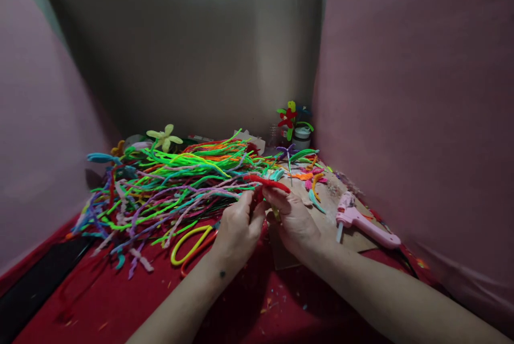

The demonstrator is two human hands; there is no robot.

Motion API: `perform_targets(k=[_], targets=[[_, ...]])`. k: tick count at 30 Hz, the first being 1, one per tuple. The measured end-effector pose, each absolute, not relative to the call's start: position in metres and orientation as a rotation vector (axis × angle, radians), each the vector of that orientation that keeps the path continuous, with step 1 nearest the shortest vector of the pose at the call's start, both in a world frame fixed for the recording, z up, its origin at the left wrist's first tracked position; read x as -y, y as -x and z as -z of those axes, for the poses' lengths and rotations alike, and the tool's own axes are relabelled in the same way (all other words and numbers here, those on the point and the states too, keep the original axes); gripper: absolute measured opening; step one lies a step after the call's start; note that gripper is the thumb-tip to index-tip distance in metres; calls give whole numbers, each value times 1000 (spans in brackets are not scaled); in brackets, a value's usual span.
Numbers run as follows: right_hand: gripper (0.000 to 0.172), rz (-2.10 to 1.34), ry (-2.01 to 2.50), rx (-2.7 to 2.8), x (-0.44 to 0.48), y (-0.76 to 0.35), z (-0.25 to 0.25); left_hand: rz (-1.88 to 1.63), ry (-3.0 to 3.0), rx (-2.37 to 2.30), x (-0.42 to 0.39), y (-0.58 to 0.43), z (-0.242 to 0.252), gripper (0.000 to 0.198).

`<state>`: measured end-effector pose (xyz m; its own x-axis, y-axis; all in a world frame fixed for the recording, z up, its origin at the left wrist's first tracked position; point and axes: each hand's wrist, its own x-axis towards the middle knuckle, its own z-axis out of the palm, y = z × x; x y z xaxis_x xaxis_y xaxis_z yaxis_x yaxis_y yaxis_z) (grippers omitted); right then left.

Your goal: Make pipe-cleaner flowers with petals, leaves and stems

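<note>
Both my hands meet above the red cloth, fingers pinched together around a red pipe cleaner piece (270,181) that looks bent into petal shapes. My left hand (242,223) grips its lower left part. My right hand (295,221) holds it from the other side, and a bit of yellow-green shows between the fingers. The fingertips hide much of the piece. Just beyond lies a large heap of pipe cleaners (193,165) in green, purple, pink, orange and blue. Scissors (190,247) with yellow and orange handles lie beside my left wrist.
A pink glue gun (367,223) rests on cardboard (329,205) at right, near loose coloured petals (317,186). Pipe cleaner flowers (288,118) stand by a white-lidded jar (302,137) at the back. A yellow flower (164,138) tops the heap. A black flat object (44,280) lies left.
</note>
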<state>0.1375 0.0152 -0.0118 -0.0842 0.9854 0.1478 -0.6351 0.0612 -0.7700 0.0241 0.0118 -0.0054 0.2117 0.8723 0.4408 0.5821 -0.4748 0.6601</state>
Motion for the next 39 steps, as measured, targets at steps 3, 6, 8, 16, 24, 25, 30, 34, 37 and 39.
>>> perform_targets(k=[3, 6, 8, 16, 24, 25, 30, 34, 37, 39], targets=[[25, -1448, 579, 834, -14, -136, 10, -1162, -2269, -1476, -11, -26, 9, 16], [25, -1451, 603, 818, -13, -134, 8, -1193, -2327, -1487, -12, -26, 12, 14], [25, -1450, 612, 823, -14, -134, 9, -1199, -2328, -1490, -13, -26, 12, 12], [21, -1409, 608, 906, -16, -132, 8, -1212, -2178, -1508, -12, -25, 2, 19], [25, -1396, 651, 901, -12, -133, 7, -1296, -2020, -1353, -12, -23, -1, 24], [26, -1394, 649, 899, -12, -133, 8, -1316, -1978, -1305, -12, -23, 0, 24], [25, -1423, 697, 864, -13, -134, 12, -1384, -1729, -1162, -10, -24, -2, 19], [26, -1505, 670, 852, -16, -133, 15, -1309, -1438, -1102, -7, -27, -6, 14], [29, -1561, 599, 895, -18, -132, 15, -1220, -1193, -976, -6, -29, -10, 15], [28, -1576, 566, 925, -18, -132, 14, -1151, -1109, -890, -5, -28, -12, 20]])
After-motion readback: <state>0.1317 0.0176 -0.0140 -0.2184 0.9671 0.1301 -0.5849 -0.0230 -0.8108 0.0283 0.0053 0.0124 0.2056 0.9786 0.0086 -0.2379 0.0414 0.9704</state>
